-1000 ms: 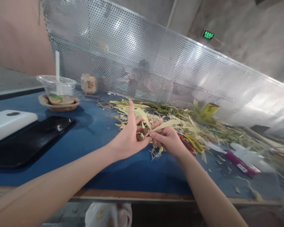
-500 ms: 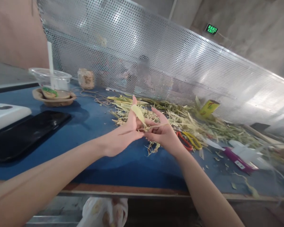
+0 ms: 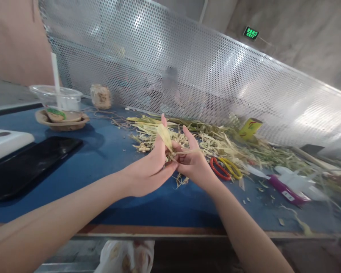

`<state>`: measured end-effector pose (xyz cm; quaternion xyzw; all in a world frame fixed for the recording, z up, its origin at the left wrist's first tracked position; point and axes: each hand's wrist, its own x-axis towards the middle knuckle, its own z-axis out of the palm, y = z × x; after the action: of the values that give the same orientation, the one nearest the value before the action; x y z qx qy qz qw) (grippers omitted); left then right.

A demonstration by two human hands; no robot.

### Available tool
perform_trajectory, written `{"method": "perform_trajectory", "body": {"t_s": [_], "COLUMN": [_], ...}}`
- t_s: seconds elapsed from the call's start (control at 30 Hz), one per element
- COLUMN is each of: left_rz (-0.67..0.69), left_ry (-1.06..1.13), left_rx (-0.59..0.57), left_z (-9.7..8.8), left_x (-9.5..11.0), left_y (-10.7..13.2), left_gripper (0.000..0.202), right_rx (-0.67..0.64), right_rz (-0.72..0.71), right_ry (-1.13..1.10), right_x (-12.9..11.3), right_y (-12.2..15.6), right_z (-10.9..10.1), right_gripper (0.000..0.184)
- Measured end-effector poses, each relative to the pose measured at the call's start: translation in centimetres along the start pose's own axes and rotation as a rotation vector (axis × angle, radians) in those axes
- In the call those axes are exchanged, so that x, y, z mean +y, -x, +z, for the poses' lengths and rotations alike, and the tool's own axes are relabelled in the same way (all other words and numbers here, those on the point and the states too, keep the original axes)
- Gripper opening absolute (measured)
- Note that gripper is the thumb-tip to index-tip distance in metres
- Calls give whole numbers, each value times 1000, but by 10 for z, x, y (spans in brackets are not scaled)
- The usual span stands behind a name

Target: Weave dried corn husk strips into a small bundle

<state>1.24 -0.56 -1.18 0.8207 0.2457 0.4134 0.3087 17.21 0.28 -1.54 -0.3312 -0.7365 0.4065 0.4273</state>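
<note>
My left hand [image 3: 152, 163] is closed with thumb and fingers on a pale yellow piece of dried husk [image 3: 165, 137], which stands up beside its raised finger. Meeting it at the fingertips, my right hand [image 3: 193, 161] pinches the lower, knotted end of the same piece, one finger lifted. A thin pale strand runs from that end across the right fingers. The fingertips partly hide where the two hands join. Just behind and beyond them lies a heap of dried husk strips [image 3: 224, 146]. Red-and-yellow-handled scissors [image 3: 220, 168] lie right of my right hand.
A purple glue gun [image 3: 288, 190] with a whitish part lies on the right. At left are a black phone [image 3: 31, 165], a white device [image 3: 10, 142] and a clear cup [image 3: 71, 100] on a brown tray. A twine roll [image 3: 100, 96] stands before the perforated metal screen [image 3: 187, 72].
The left thumb has shifted right and the left wrist sits slightly lower. Both hands still hold the husk piece together. The whole view has shifted slightly.
</note>
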Motion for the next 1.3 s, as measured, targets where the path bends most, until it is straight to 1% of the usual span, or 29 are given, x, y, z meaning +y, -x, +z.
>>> {"method": "perform_trajectory", "body": {"t_s": [0.07,0.1,0.17,0.2,0.3,0.33,0.37,0.4,0.43,0.53,0.6,0.67,0.77,0.87,0.93,0.97,1.03,1.17,1.23,1.3], "left_rz": [24,50,99,119,127,114,99,76,58,29,29,19,-29,-87,-139,-163,-194,-189,-190,-177], "left_ry": [57,61,10,-45,-211,-221,-200,-147,-78,102,166,208,242,268,302,319,336,332,361,376], "left_rx": [19,22,25,39,101,123,135,138,135,138,157,178,208,251,255,245,232,237,207,184], "left_z": [-2,-3,-5,-6,-7,-8,-8,-8,-9,-9,-9,-10,-11,-14,-17,-18,-18,-16,-14,-13], "left_x": [3,4,5,4,3,3,2,3,3,7,10,12,16,19,19,18,18,17,18,17], "left_y": [-2,-3,-4,-4,-5,-5,-5,-5,-6,-6,-6,-5,-5,-6,-7,-7,-8,-7,-5,-4], "left_gripper": [93,94,93,92,89,90,91,93,95,100,99,98,100,99,98,98,99,95,94,96], "right_rx": [-24,-24,-13,-4,-31,-39,-38,-23,0,53,47,25,21,5,-23,-36,-69,-172,-153,-83], "right_rz": [-8,-13,-12,-8,-8,-18,-33,-48,-58,-77,-79,-87,-91,-86,-81,-74,-59,-32,-30,-53], "right_ry": [-11,-42,-89,-96,-9,29,52,56,41,-56,-96,-112,-119,-105,-106,-114,-135,-126,-65,6], "right_x": [-5,-8,-12,-14,-17,-18,-19,-20,-21,-23,-23,-24,-25,-23,-19,-17,-15,-16,-17,-16], "right_y": [2,3,5,5,4,4,4,4,4,7,8,9,9,6,4,3,2,4,4,4], "right_z": [-3,-4,-8,-10,-13,-13,-13,-12,-11,-9,-10,-13,-17,-21,-22,-23,-24,-22,-19,-16], "right_gripper": [78,76,75,71,41,34,31,34,41,70,79,78,70,53,41,38,37,45,47,49]}}
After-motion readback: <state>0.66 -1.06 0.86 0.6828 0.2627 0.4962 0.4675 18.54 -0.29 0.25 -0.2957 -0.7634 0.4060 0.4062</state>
